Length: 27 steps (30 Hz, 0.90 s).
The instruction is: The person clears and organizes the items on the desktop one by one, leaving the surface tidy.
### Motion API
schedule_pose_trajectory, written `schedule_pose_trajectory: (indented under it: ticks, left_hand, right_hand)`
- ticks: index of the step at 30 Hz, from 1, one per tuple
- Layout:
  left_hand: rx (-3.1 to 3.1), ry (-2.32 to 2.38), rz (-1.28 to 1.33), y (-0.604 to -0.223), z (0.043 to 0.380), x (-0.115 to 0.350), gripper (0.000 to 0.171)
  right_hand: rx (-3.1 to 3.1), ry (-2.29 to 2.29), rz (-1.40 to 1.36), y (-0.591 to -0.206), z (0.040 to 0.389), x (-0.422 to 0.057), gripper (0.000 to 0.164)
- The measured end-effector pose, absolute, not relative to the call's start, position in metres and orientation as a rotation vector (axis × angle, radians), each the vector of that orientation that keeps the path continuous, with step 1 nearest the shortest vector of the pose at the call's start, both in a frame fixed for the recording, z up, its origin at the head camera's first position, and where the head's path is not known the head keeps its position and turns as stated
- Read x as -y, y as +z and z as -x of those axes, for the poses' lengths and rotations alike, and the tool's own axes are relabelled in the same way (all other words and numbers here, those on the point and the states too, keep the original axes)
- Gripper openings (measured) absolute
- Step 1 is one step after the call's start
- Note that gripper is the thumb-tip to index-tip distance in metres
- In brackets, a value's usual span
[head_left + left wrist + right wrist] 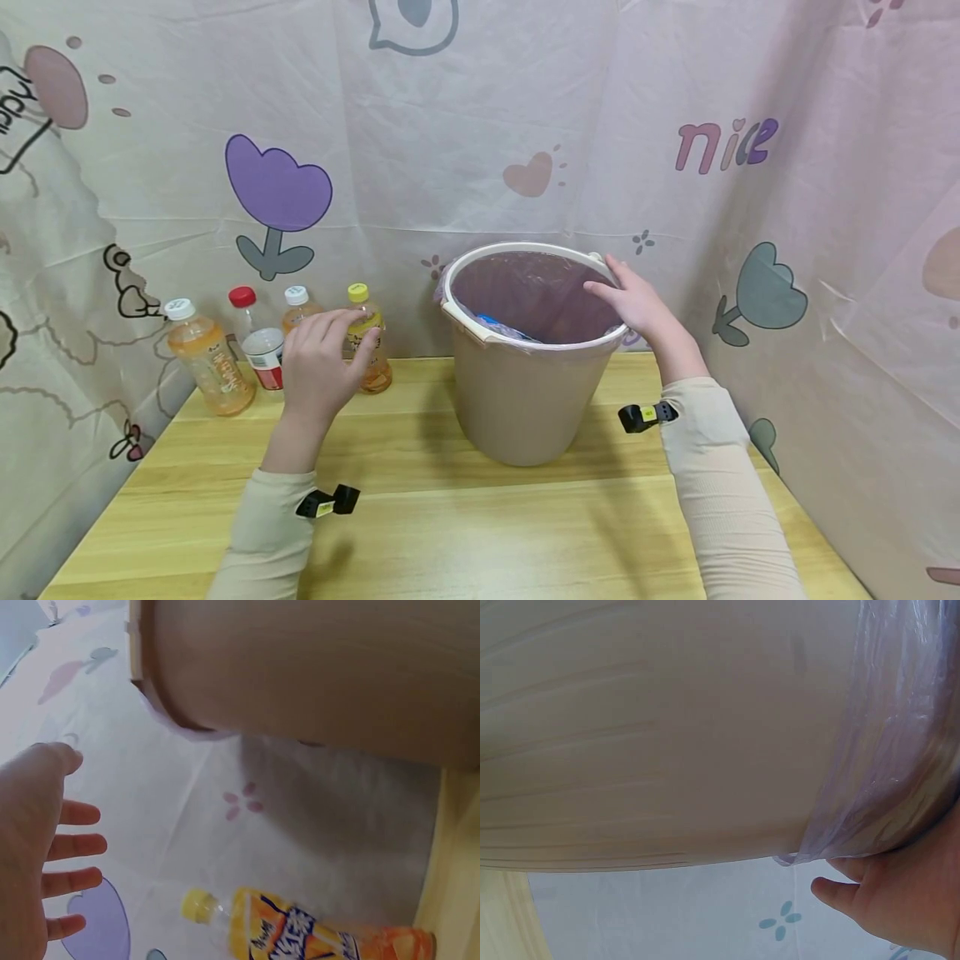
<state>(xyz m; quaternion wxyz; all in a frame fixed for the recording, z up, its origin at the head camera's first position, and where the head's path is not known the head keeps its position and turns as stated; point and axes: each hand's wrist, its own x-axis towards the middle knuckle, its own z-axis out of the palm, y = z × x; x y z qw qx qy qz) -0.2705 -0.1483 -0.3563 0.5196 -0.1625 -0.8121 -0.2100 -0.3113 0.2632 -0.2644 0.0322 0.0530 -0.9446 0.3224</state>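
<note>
Left hand (pixel 318 358): fingers apart, empty
Right hand (pixel 645 308): fingers clamped on bucket (pixel 521 408), right edge
Bucket: bench (pixel 480 542), far centre
Bottles (pixel 213 367): far left
Risk: careless left reach could topple them

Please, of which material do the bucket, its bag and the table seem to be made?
Bucket: probably matt beige plastic; smooth, with moulded-looking ridges.
Bag: likely thin plastic film, glossy and see-through; wrinkled, with highlights.
Table: wood or wood-look laminate, semi-gloss; it shows grain and reflects light.
</note>
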Motion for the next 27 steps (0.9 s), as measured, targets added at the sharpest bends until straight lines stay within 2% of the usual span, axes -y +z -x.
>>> schedule_pose_trajectory:
  ticks: [7, 27]
  left_hand:
    - [2.031, -0.473, 0.275, -0.364, 0.285, 0.157, 0.036]
    - [2.350, -0.377, -0.008, -0.371, 0.322, 0.166, 0.061]
  right_hand:
    - [2.905, 0.990, -0.163, -0.264, 0.312, -0.263, 0.080]
    - [2.896, 1.003, -0.165, -0.266, 0.312, -0.264, 0.079]
